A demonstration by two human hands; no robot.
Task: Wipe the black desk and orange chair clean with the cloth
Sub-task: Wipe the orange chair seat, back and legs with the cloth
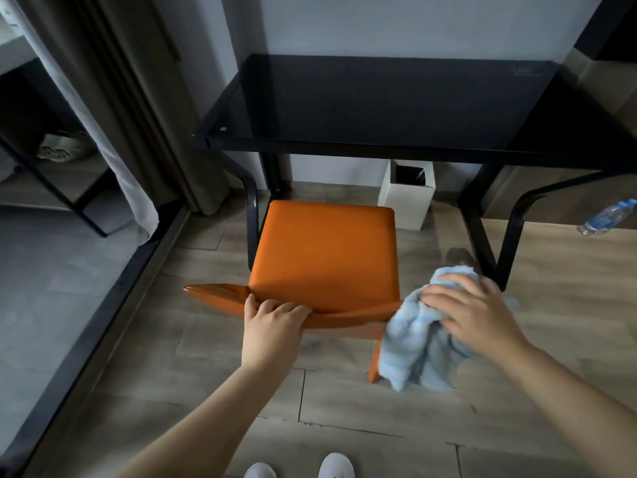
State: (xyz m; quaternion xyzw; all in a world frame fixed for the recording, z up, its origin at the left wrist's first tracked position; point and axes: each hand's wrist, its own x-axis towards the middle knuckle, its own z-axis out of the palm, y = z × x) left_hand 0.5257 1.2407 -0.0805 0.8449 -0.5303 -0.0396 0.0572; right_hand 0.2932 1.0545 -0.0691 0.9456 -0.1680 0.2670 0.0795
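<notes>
At the far left a curtain (113, 108) hangs beside a glass partition, well apart from the work. Next comes the orange chair (324, 257), pulled out from under the black desk (396, 101) so its seat and backrest are open to reach; the person stands behind it, looking down over the backrest.

The left hand (272, 326) grips the top edge of the backrest, fingers (286, 308) curled over the rim toward the seat and thumb on the near side. It probably steadies the chair so it does not slide on the wooden floor (344, 426) under the wiping.

Behind the chair, a white bin (406, 201) stands under the desk's surface, which carries nothing visible.

Further right, the right hand (475, 312) presses the bunched light blue cloth (417, 343) against the right end of the backrest. Its fingers (444, 298) lie spread and fairly flat over the top of the cloth, with loose folds hanging below; whether the thumb pinches the fabric underneath cannot be told. The wipe seems to be working along the backrest.

At the far right a plastic bottle (606, 217) lies on the floor.
</notes>
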